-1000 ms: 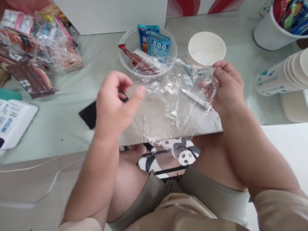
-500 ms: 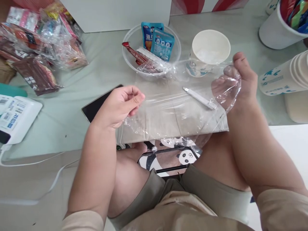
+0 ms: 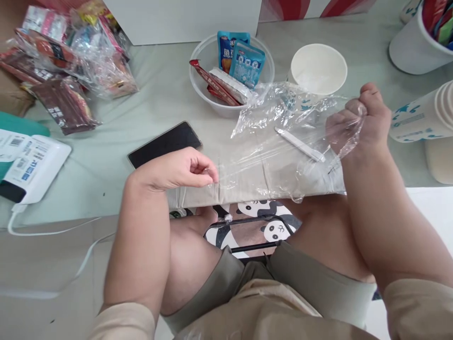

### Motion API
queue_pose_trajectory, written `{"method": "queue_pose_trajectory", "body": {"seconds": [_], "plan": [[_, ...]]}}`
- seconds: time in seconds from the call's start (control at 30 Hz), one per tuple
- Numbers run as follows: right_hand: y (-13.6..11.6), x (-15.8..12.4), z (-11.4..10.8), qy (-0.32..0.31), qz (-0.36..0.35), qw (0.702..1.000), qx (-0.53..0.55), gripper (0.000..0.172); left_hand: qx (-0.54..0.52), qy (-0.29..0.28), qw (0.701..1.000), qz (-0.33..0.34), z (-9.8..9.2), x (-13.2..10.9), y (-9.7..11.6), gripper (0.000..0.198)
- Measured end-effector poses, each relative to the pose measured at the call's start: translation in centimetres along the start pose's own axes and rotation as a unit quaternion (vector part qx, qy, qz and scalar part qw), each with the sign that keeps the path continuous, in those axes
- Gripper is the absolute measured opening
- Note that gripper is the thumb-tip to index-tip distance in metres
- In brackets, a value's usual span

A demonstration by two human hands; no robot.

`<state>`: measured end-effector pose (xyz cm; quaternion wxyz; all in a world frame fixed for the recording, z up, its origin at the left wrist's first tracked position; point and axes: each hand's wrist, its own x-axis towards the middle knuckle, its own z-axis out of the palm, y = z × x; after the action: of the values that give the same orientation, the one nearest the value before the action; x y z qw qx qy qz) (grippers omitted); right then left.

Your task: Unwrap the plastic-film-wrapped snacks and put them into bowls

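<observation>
A sheet of clear plastic wrap (image 3: pixel 272 141) is stretched over the table's front edge between my two hands. My left hand (image 3: pixel 180 169) pinches its left end near the edge, beside a black phone (image 3: pixel 164 142). My right hand (image 3: pixel 357 125) is closed on the wrap's right end, with film draped over the fingers. Under the wrap lies a thin white stick-like tool (image 3: pixel 300 145). Behind it stand a clear bowl (image 3: pixel 201 80) holding blue and red snack packets, and an empty white paper cup (image 3: pixel 318 68).
Bagged snacks (image 3: pixel 71 61) are heaped at the back left. A white device (image 3: pixel 31 165) with a cable lies at the left. A stack of paper cups (image 3: pixel 421 115) lies on its side at the right, and a white tub (image 3: pixel 414 42) of packets stands behind.
My left hand has moved down and right to the table edge and pinched the wrap. My right hand has pulled its end rightward, stretching the film flatter.
</observation>
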<state>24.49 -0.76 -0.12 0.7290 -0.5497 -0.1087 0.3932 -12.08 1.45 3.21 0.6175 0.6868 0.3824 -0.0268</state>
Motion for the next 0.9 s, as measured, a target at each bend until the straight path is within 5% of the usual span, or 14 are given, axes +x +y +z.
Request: {"method": "queue_pose_trajectory", "body": {"seconds": [0.17,0.37,0.47,0.53,0.6,0.73,0.8,0.9], "plan": [[0.0,0.7,0.1,0.010,0.010,0.998,-0.055,0.025,-0.150,0.125,0.981,0.007,1.0,0.5,0.3,0.013],[-0.4,1.9,-1.5,-0.031,0.025,0.996,-0.075,0.036,-0.116,0.000,0.993,0.016,-1.1,-1.5,-1.4,0.006],[-0.4,1.4,-1.9,-0.078,0.044,0.993,-0.082,0.045,-0.176,-0.036,0.970,0.164,-1.8,-1.6,-2.2,0.033],[0.0,0.9,-1.7,-0.125,0.057,0.986,-0.093,0.052,-0.294,0.077,0.926,0.224,-1.3,-0.7,-2.1,0.040],[0.4,0.2,-1.3,-0.164,0.067,0.979,-0.100,0.057,-0.374,0.159,0.894,0.190,-0.3,0.5,-1.6,0.047],[0.9,-1.6,0.2,-0.193,0.097,0.974,-0.064,0.055,-0.313,0.049,0.945,0.083,1.7,2.0,-0.3,0.101],[0.9,-2.5,0.7,-0.190,0.113,0.974,-0.058,0.046,-0.280,0.058,0.954,0.090,2.2,2.2,0.1,0.095],[0.5,-3.7,0.8,-0.188,0.105,0.974,-0.075,0.034,-0.319,0.120,0.926,0.165,2.1,2.4,0.0,0.054]]}}
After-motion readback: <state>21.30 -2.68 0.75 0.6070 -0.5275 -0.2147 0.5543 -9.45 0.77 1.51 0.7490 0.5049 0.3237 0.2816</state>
